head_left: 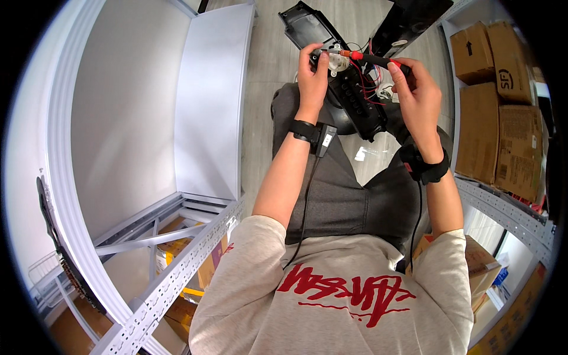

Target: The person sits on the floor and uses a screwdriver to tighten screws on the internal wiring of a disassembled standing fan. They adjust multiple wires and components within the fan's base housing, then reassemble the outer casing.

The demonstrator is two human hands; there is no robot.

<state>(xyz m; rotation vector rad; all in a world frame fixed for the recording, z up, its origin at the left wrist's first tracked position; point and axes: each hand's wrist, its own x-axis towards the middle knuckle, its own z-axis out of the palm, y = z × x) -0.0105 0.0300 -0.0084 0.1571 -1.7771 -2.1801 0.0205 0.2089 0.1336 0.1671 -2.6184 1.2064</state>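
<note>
My right hand [421, 97] is wrapped around the red and black handle of a screwdriver [378, 60], which lies nearly level and points left. Around its tip, the thumb and forefinger of my left hand [312, 87] are closed; whatever sits between them is too small to make out. Just under the shaft is a whitish plastic gearbox-like part [338, 65] with screw lugs. It rests on a long black plastic housing [357, 103], open and ribbed inside, lying slantwise by my knees. Thin red wires [368, 89] run along the housing's right side.
A tall black panel [408, 26] stands beyond the housing. Cardboard boxes [478, 127] fill the metal shelf on the right. At the left stands a white shelving unit [208, 100] with a perforated metal frame. Black cables [306, 204] hang from my wrist straps.
</note>
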